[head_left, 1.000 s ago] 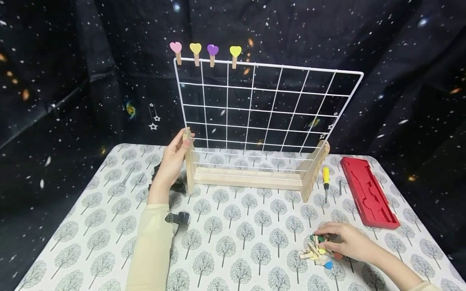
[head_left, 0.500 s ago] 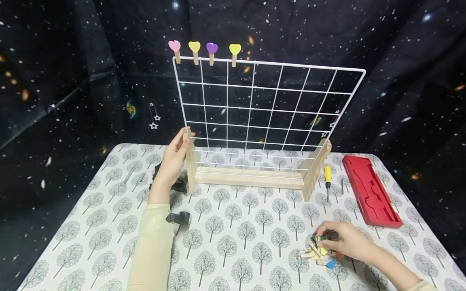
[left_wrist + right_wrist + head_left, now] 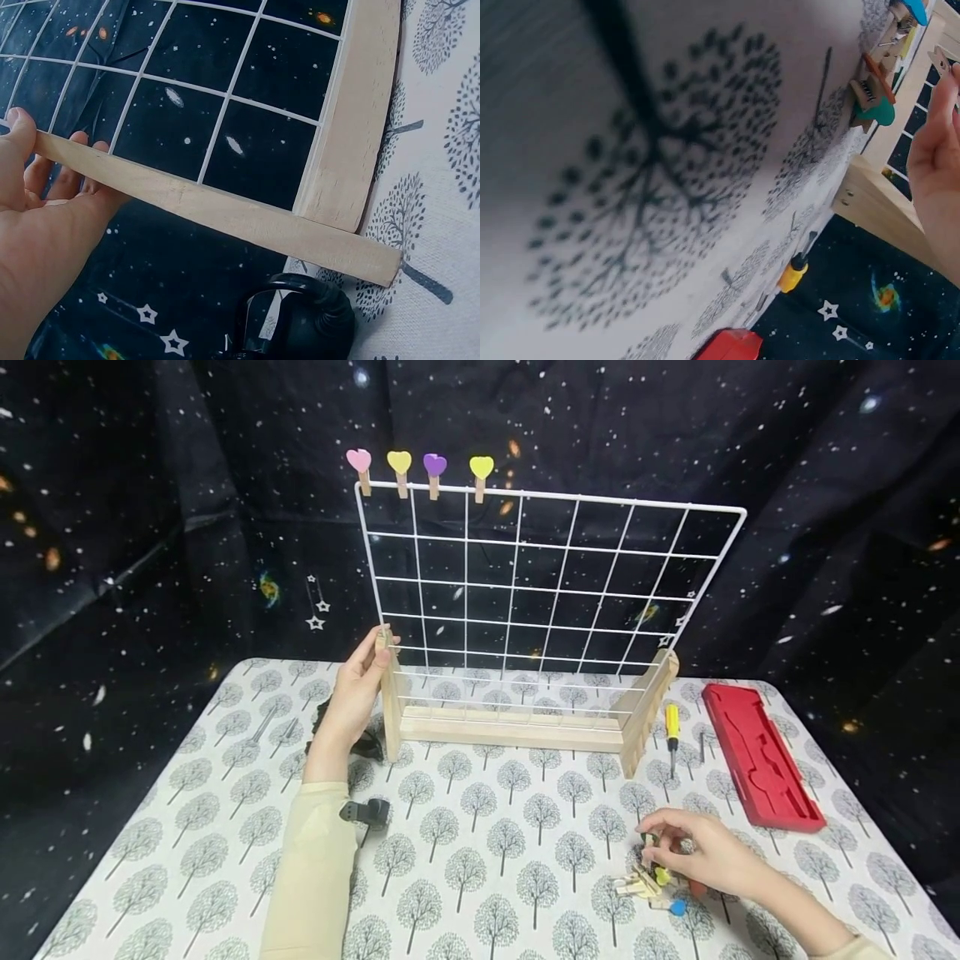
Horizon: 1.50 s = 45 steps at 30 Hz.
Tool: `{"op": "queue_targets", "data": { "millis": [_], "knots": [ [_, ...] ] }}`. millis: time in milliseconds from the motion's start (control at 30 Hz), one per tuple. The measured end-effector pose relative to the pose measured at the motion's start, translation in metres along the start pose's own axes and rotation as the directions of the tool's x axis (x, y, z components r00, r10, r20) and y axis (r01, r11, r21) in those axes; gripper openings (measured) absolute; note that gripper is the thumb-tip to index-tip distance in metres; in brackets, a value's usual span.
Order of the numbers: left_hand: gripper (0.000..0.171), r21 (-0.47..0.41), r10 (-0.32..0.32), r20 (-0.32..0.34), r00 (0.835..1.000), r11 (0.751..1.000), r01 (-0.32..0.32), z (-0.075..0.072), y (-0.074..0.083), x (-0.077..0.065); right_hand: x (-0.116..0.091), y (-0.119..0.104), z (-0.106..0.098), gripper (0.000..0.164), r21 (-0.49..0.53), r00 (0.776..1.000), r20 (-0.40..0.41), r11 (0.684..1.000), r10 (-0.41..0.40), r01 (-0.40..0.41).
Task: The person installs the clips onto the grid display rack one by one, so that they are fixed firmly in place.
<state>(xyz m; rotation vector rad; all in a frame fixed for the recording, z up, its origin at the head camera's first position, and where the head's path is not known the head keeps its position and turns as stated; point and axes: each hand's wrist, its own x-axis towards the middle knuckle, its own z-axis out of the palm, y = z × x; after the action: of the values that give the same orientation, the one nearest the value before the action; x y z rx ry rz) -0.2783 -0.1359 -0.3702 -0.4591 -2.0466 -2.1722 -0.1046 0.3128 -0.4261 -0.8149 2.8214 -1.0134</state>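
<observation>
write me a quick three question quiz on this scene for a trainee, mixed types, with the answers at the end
1. What does the left hand grip?
A) the yellow screwdriver
B) the wooden side piece
C) the red tray

2. True or false: the right hand is resting flat on the red tray.

3. How many heart clips stand along the top wire of the white grid?

Key:
1. B
2. False; it pinches a wooden clip at the small pile on the table.
3. Four
</observation>
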Motion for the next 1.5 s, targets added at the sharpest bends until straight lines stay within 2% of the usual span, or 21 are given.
{"op": "queue_targets", "data": {
  "millis": [167, 233, 300, 367, 467, 567, 733, 833, 933, 1067, 1100, 1167, 1267, 1367, 1500],
  "knots": [
    [0.045, 0.003, -0.003, -0.003, 1.000, 1.000, 0.003, -0.001, 0.001, 0.000, 0.008, -0.006, 0.000, 0.031, 0.043, 0.994, -0.013, 0.993, -0.111, 0.111],
    [0.045, 0.002, -0.004, -0.004, 1.000, 1.000, 0.004, -0.001, 0.001, 0.000, 0.012, -0.009, 0.000, 0.028, 0.088, 0.993, -0.017, 0.989, -0.113, 0.115],
    [0.045, 0.010, -0.005, -0.006, 1.000, 1.000, 0.005, 0.000, 0.001, -0.001, 0.017, -0.012, 0.000, 0.024, 0.168, 0.997, -0.005, 0.982, -0.082, 0.081],
    [0.045, 0.022, -0.007, -0.006, 1.000, 1.000, 0.007, 0.000, 0.001, -0.001, 0.024, -0.017, -0.001, 0.021, 0.273, 0.997, 0.025, 0.960, -0.067, 0.058],
    [0.044, 0.033, -0.006, -0.009, 1.000, 0.999, 0.007, -0.001, 0.000, -0.001, 0.038, -0.028, -0.006, 0.021, 0.410, 0.994, 0.064, 0.911, -0.085, 0.051],
    [0.044, 0.030, -0.009, -0.010, 1.000, 1.000, 0.009, -0.002, -0.001, -0.001, 0.056, -0.043, -0.016, 0.024, 0.431, 0.989, 0.061, 0.897, -0.136, 0.097],
    [0.045, 0.036, -0.020, -0.017, 1.000, 0.999, 0.021, -0.003, -0.002, -0.001, 0.094, -0.082, -0.043, 0.025, 0.374, 0.982, 0.024, 0.913, -0.186, 0.164],
    [0.045, 0.044, -0.020, -0.017, 1.000, 0.999, 0.020, -0.002, -0.002, 0.000, 0.118, -0.113, -0.066, 0.023, 0.346, 0.983, -0.039, 0.920, -0.180, 0.182],
    [0.045, 0.040, -0.016, -0.013, 1.000, 0.999, 0.016, -0.002, 0.000, 0.000, 0.142, -0.149, -0.092, 0.024, 0.344, 0.980, -0.145, 0.922, -0.136, 0.179],
    [0.046, 0.032, -0.011, -0.010, 1.000, 0.999, 0.011, -0.002, 0.006, -0.003, 0.176, -0.185, -0.123, 0.024, 0.396, 0.937, -0.308, 0.873, -0.167, 0.286],
    [0.046, 0.033, -0.010, -0.012, 1.000, 0.999, 0.010, -0.002, 0.008, -0.004, 0.184, -0.191, -0.130, 0.024, 0.413, 0.922, -0.338, 0.850, -0.191, 0.327],
    [0.046, 0.037, -0.007, -0.011, 1.000, 0.999, 0.007, -0.001, 0.011, -0.006, 0.199, -0.202, -0.141, 0.025, 0.406, 0.896, -0.382, 0.830, -0.226, 0.382],
    [0.046, 0.049, -0.008, -0.011, 1.000, 0.999, 0.008, 0.000, 0.015, -0.008, 0.217, -0.220, -0.155, 0.025, 0.367, 0.884, -0.411, 0.847, -0.223, 0.384],
    [0.046, 0.052, -0.009, -0.015, 1.000, 0.999, 0.009, 0.000, 0.016, -0.009, 0.231, -0.238, -0.165, 0.026, 0.219, 0.875, -0.437, 0.919, -0.208, 0.328],
    [0.045, 0.050, -0.012, -0.010, 1.000, 0.999, 0.013, 0.001, 0.015, -0.008, 0.248, -0.253, -0.178, 0.027, 0.059, 0.867, -0.467, 0.973, -0.172, 0.225]
  ]
}}
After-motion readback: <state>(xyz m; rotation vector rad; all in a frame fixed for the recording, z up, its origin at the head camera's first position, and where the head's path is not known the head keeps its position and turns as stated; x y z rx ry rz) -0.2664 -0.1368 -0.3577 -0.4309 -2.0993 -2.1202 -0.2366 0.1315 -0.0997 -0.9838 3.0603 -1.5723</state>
